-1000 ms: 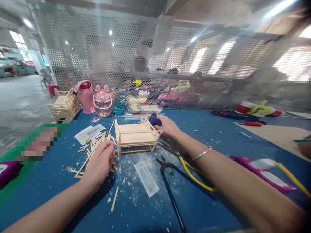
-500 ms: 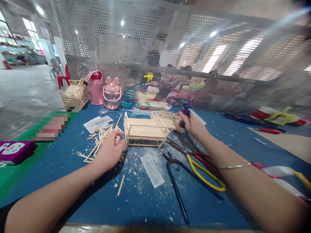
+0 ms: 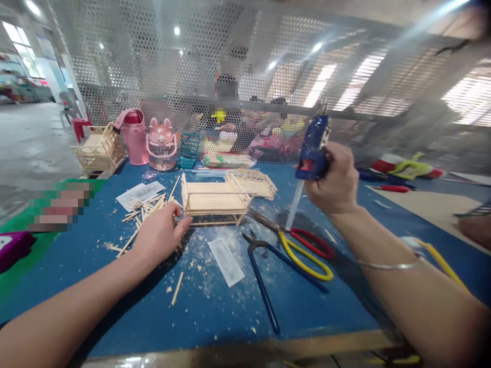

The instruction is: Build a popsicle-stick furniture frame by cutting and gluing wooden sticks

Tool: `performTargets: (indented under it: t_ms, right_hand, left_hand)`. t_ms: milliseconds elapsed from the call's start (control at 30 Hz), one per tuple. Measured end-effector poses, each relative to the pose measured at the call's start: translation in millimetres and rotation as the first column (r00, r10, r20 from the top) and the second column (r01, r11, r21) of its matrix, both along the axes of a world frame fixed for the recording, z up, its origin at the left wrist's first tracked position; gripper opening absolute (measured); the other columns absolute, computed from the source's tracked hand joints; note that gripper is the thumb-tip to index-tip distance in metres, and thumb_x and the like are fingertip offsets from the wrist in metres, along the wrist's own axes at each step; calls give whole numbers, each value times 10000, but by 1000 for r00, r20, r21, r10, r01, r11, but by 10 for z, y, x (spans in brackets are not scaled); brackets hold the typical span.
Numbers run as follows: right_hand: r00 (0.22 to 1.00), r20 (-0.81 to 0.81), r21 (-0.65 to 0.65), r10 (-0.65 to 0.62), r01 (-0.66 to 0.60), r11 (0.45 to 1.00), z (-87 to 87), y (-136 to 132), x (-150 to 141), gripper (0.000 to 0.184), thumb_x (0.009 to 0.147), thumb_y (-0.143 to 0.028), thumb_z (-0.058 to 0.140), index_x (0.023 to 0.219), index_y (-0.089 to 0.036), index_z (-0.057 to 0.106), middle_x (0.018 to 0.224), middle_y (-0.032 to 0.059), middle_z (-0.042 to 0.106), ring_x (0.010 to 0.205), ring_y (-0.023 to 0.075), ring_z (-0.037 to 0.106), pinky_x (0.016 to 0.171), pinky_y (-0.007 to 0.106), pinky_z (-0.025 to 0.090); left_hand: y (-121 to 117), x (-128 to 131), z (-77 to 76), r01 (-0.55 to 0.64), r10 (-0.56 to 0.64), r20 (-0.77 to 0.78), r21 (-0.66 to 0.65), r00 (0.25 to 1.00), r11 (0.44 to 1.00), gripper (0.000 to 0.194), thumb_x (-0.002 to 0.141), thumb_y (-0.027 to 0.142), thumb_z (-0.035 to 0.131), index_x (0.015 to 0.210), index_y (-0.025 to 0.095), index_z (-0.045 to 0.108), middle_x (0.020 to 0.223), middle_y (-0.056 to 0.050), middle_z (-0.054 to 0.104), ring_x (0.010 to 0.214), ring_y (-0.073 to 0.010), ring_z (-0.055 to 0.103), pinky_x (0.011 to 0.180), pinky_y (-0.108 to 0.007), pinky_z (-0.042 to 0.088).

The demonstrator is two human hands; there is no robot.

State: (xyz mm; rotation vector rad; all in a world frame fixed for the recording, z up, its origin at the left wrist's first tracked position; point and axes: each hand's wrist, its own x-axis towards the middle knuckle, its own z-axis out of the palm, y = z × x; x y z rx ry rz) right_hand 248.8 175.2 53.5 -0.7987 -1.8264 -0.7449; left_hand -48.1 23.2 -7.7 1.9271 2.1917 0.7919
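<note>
R hand (image 3: 339, 179) grips hot-glue gun (image 3: 315, 148) upright, prob. keeping nozzle (image 3: 324, 108) off wooden-stick model bed (image 3: 213, 200); L hand (image 3: 157, 232) half-open beside bed.

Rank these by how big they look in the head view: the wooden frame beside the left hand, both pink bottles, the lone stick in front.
1. Wooden frame
2. Strapped bottle and eared bottle: too alike to rank
3. Lone stick
</note>
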Motion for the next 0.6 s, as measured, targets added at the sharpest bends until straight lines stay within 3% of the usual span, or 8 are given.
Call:
performTargets:
  t_ms: [100, 167, 233, 300, 400, 433, 600]
  right_hand:
    - [984, -111, -200, -139, 115, 973, 43, 177, 102, 458, 704, -251, 531, 1116, -63, 465, 1051, 194, 567, 918, 220, 547, 811, 338, 425]
    - [954, -149, -410, -259, 179, 894, 61, 123, 164, 441, 666, -202, 543, 1083, -61, 509, 1000, 175, 596, 837, 209, 554, 774, 326, 424]
    - [945, -90, -672, -315, 176, 720, 40, -45, 249, 326, 650, -182, 543, 962, -92, 575, 852, 126, 634, 734, 200, 561, 703, 319, 427]
    - [972, -44, -878, -230, 72, 473, -35, -273, 360, 198, 673, -218, 538, 835, -123, 601, 730, 92, 638, 663, 198, 570, 648, 314, 432]
    - [955, -274, -943, -111, -245, 226, -227, -615, 518, 239, 692, -308, 589, 876, -158, 616, 858, 99, 674, 813, 237, 617, 725, 316, 463]
    - [945, -313, -941, -96, -295, 167, -299, -709, 550, 246, 717, -332, 582, 903, -176, 626, 915, 101, 678, 889, 250, 615, 773, 327, 462]
    - [903, -428, -881, -31, -410, 236, -567, -967, 474, 159, 734, -327, 601, 827, -219, 673, 1054, 81, 660, 1063, 268, 567, 936, 360, 410]
  left_hand:
    - [-46, 13, 27, -9, 7, -58, -35, 998, 999, 245, 804, 443, 454, 816, 202, 499, 590, 2, 551, 534, -166, 493, 500, -244, 256]
    - [-68, 13, 29, 3, -7, -79, -62, 997, 998, 250, 808, 444, 446, 816, 202, 503, 608, -7, 566, 554, -174, 513, 504, -245, 271]
    - [-72, 9, 26, 22, -29, -92, -80, 995, 997, 254, 817, 434, 435, 844, 196, 518, 642, -23, 592, 589, -187, 541, 521, -252, 299]
    - [-63, 5, 23, 36, -45, -104, -89, 994, 995, 264, 826, 421, 423, 888, 190, 535, 686, -42, 621, 640, -206, 570, 554, -266, 332]
    - [-38, 1, 22, 44, -56, -115, -101, 992, 994, 272, 835, 407, 409, 903, 191, 558, 746, -63, 653, 716, -232, 599, 608, -291, 369]
    - [-29, 1, 21, 49, -61, -118, -103, 991, 993, 272, 837, 405, 406, 893, 192, 565, 764, -67, 660, 732, -235, 604, 622, -296, 377]
    - [7, 8, -4, 45, -57, -148, -86, 987, 995, 298, 842, 412, 401, 901, 177, 574, 807, -87, 673, 750, -229, 614, 631, -293, 393]
